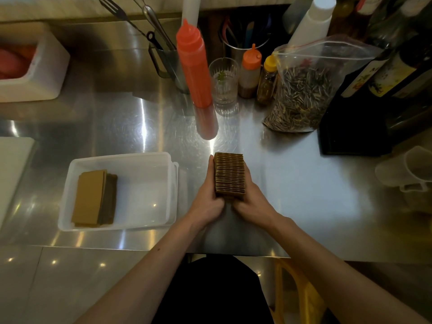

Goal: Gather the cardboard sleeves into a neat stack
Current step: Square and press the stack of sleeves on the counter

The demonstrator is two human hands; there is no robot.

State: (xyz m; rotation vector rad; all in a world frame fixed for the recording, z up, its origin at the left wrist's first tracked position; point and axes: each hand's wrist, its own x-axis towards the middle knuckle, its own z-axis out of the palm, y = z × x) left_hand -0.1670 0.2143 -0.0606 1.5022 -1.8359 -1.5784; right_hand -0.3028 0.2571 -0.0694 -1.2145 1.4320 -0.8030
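A thick stack of brown cardboard sleeves (229, 175) stands on edge on the steel counter (304, 183), its corrugated edges facing up. My left hand (209, 197) presses its left side and my right hand (251, 198) presses its right side, both gripping the stack between them. A second pile of cardboard sleeves (93, 198) lies flat in the left half of a clear plastic tub (149, 188), to the left of my hands.
Beyond the stack stand a tall red squeeze bottle (194, 64), a glass (223, 80), small sauce bottles (250, 71) and a bag of sunflower seeds (301, 94). Dark bottles (385, 73) line the right. A white container (35, 64) sits far left, a plastic jug (411, 169) at right.
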